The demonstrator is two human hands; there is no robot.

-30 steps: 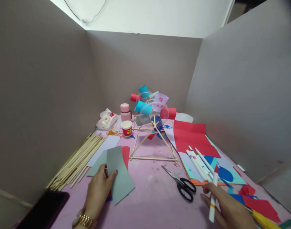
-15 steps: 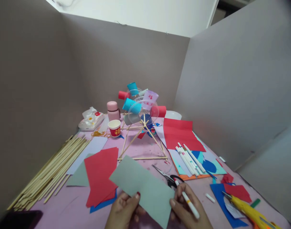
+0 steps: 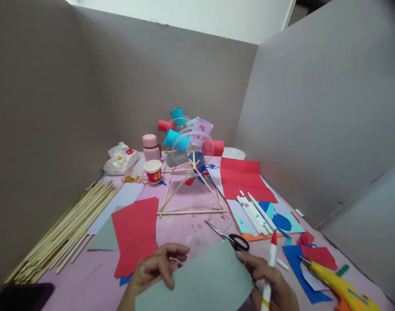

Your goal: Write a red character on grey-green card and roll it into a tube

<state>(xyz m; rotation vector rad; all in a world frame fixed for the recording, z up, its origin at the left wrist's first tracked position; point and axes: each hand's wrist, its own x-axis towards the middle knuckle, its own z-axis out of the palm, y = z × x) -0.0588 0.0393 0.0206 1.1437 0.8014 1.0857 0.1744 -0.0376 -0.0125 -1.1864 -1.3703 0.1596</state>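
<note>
Grey partitions point(image 3: 314, 108) — pink table point(image 3: 197, 220), paper-strewn

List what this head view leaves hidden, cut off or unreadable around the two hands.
- Grey paper sheet: its lower part is cut off by the bottom edge.
- Right hand: its wrist runs out of frame; the sheet covers some fingers.
- Red-capped marker: its lower end is cut off.
- Scissors: one handle loop sits behind the sheet.
- Left hand: its palm side is unseen.
- Paper cup: its print is too small to read.

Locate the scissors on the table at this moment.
In the head view the scissors lie on the pink table, centre-right, just beyond the grey paper and left of the white markers.
</note>
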